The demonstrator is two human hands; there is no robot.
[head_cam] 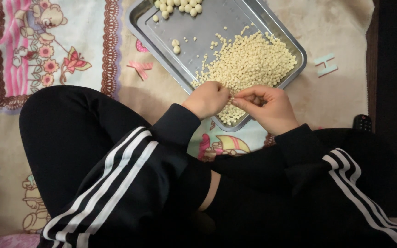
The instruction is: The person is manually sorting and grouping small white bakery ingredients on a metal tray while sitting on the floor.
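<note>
Looking down, we log a seated person in black trousers with white side stripes (111,183), cross-legged on a printed cartoon blanket (51,50) that covers the floor.

Item one: a rectangular metal tray (161,27), set at an angle at twelve o'clock from the knees. Its nearest corner lies under the hands.

Item two: a heap of small cream-coloured pellets (251,59), filling the tray's four o'clock half and spilling toward the near corner.

Item three: a cluster of larger round balls (180,7) of the same colour at the tray's eleven o'clock end, with a pair of balls (175,46) and a few loose bits between cluster and heap.

Item four: left hand (207,98), curled over the near edge of the heap, fingers bent inward and nearly closed; whether they grip anything we cannot tell.

Item five: right hand (267,108), just at three o'clock of the left, thumb and fingertips pinched together toward the left hand, seemingly on a small piece, though it is too small to confirm. The two hands meet fingertip to fingertip.

Item six: a dark remote control (363,123) at three o'clock, on the blanket's edge.

Handling note, as our judgement: the work goes best with hands kept low over the tray so dropped pellets fall back in, taking only a pinch at a time, and keeping the finished balls well apart from the loose heap.
</note>
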